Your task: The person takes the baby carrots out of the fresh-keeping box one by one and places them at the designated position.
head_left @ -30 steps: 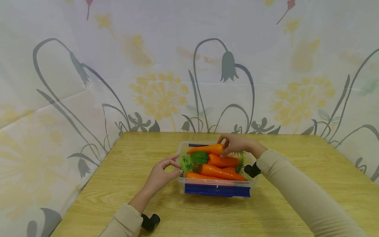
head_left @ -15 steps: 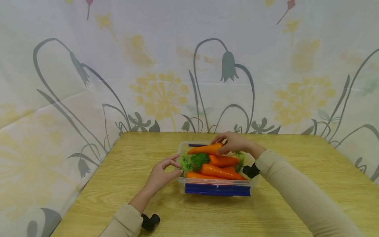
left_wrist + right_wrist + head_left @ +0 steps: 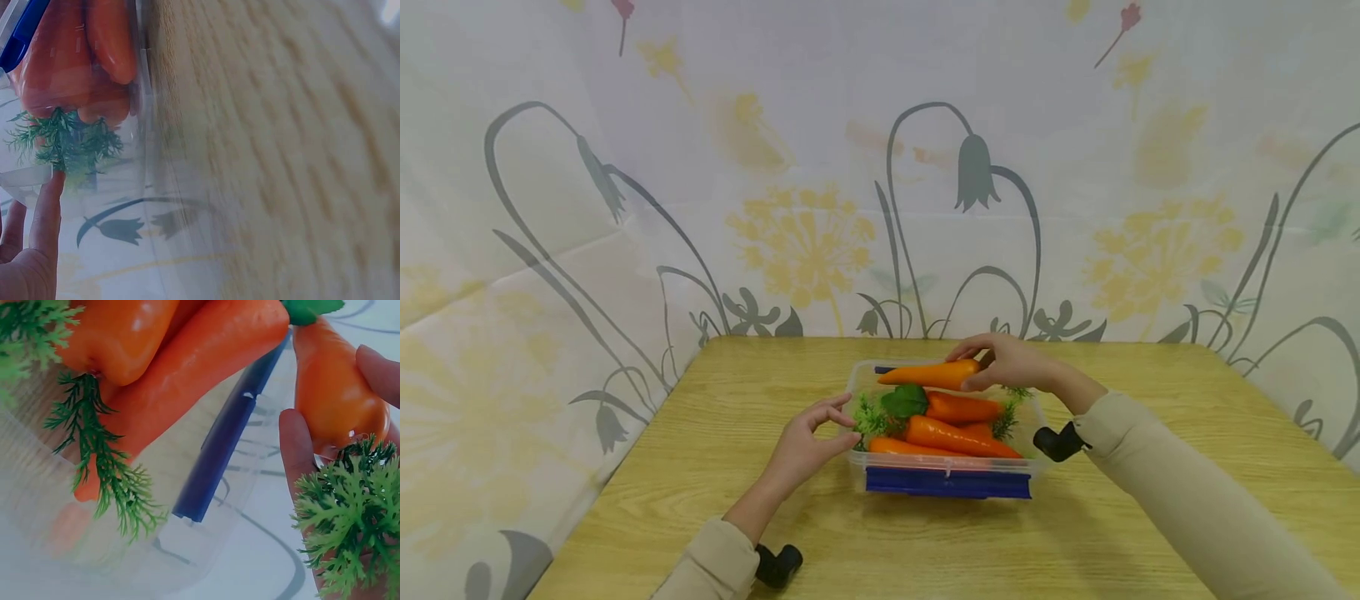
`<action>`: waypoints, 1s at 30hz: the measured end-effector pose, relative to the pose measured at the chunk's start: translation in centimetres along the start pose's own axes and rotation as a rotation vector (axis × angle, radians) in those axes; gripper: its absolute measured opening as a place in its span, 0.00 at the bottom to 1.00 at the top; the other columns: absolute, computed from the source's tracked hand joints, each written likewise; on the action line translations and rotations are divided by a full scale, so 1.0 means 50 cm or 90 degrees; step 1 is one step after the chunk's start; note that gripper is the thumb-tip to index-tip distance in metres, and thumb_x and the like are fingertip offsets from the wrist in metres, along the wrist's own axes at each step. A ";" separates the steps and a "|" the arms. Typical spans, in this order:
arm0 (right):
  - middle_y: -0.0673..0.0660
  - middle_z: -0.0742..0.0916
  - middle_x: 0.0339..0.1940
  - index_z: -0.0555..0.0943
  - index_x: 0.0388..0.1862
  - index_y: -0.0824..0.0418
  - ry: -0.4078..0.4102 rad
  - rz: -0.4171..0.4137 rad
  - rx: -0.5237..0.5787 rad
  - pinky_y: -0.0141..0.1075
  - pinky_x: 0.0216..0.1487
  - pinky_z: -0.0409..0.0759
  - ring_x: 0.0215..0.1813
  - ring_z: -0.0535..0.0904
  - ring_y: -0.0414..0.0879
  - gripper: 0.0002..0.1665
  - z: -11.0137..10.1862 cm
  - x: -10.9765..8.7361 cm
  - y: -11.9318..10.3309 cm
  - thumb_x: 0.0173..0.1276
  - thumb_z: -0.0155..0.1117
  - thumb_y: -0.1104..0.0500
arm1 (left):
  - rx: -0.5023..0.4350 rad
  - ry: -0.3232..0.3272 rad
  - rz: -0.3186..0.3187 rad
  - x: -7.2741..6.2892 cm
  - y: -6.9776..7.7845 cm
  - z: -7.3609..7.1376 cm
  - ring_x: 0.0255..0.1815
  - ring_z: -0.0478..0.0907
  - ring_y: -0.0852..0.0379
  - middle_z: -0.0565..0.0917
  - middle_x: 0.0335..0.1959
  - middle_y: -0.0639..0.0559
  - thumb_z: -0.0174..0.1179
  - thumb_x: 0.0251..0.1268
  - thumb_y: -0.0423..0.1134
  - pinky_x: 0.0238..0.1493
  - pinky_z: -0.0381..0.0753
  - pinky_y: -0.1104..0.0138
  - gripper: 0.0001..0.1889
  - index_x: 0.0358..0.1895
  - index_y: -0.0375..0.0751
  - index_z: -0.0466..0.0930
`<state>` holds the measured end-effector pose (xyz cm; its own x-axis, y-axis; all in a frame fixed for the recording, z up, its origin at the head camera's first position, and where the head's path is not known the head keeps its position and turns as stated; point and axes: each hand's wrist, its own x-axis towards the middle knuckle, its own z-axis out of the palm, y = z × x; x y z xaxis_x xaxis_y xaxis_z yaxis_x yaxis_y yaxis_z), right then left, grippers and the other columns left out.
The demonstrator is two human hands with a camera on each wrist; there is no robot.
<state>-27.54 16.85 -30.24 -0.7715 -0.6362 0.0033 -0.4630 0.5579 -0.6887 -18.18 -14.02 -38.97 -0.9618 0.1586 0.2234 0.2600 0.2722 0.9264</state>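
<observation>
An orange carrot with a leafy green top is pinched between the thumb and fingers of my right hand, over the back of a clear plastic box. In the right wrist view, the carrot lies between thumb and fingers, its green top in front of the palm. Several more carrots fill the box, along with a dark green leafy piece. My left hand touches the box's left side, thumb and fingers extended and slightly apart. One fingertip meets the box corner.
Blue latch flaps hang at the box's front and show at its back. The box stands on a wood-grain table. Behind rises a flower-printed cloth. A black wrist camera sits by each cuff.
My right hand first shifts slightly left, then back to the right with the carrot, whose tip moves right within the box's outline. The left hand stays at the box's side.
</observation>
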 end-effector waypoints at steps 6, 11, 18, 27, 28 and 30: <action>0.59 0.78 0.51 0.77 0.56 0.59 0.029 -0.002 0.001 0.42 0.42 0.77 0.45 0.76 0.52 0.25 -0.006 -0.022 -0.001 0.59 0.69 0.57 | 0.000 0.000 0.001 -0.002 0.000 0.000 0.68 0.58 0.45 0.70 0.64 0.50 0.66 0.57 0.38 0.62 0.56 0.42 0.06 0.36 0.42 0.83; 0.59 0.78 0.50 0.77 0.55 0.59 0.047 -0.002 0.001 0.43 0.39 0.77 0.43 0.76 0.51 0.25 -0.013 -0.039 0.000 0.59 0.69 0.56 | -0.002 0.000 0.002 -0.004 0.001 -0.001 0.68 0.58 0.45 0.70 0.64 0.50 0.66 0.57 0.38 0.62 0.57 0.42 0.06 0.36 0.42 0.82; 0.61 0.77 0.51 0.77 0.56 0.61 0.072 -0.009 0.012 0.41 0.38 0.77 0.44 0.76 0.52 0.26 -0.018 -0.062 0.010 0.59 0.69 0.57 | 0.002 0.004 0.000 -0.003 0.001 0.000 0.68 0.58 0.45 0.70 0.64 0.50 0.66 0.57 0.37 0.62 0.57 0.43 0.05 0.36 0.42 0.82; 0.64 0.77 0.52 0.75 0.57 0.64 0.113 -0.005 0.016 0.42 0.38 0.78 0.43 0.77 0.51 0.26 -0.021 -0.101 0.020 0.60 0.68 0.58 | -0.003 0.006 -0.002 -0.002 0.000 0.002 0.69 0.57 0.44 0.70 0.64 0.48 0.66 0.57 0.37 0.63 0.57 0.43 0.06 0.36 0.41 0.82; 0.64 0.76 0.53 0.75 0.57 0.65 0.116 -0.004 0.019 0.43 0.39 0.78 0.43 0.77 0.51 0.26 -0.021 -0.105 0.023 0.60 0.68 0.58 | -0.002 0.006 -0.003 -0.002 0.001 0.002 0.69 0.57 0.44 0.70 0.64 0.49 0.66 0.57 0.37 0.62 0.57 0.43 0.06 0.36 0.41 0.82; 0.65 0.76 0.53 0.75 0.57 0.65 0.124 -0.002 0.025 0.43 0.40 0.78 0.43 0.77 0.52 0.27 -0.020 -0.113 0.029 0.60 0.68 0.58 | 0.000 0.007 -0.003 -0.002 0.001 0.002 0.69 0.57 0.44 0.70 0.64 0.49 0.66 0.57 0.37 0.62 0.57 0.43 0.06 0.35 0.41 0.82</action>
<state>-24.30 21.79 -30.52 -0.8414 -0.5212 0.1430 -0.4514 0.5323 -0.7162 -18.05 -13.92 -38.99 -0.9639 0.1462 0.2224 0.2554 0.2734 0.9274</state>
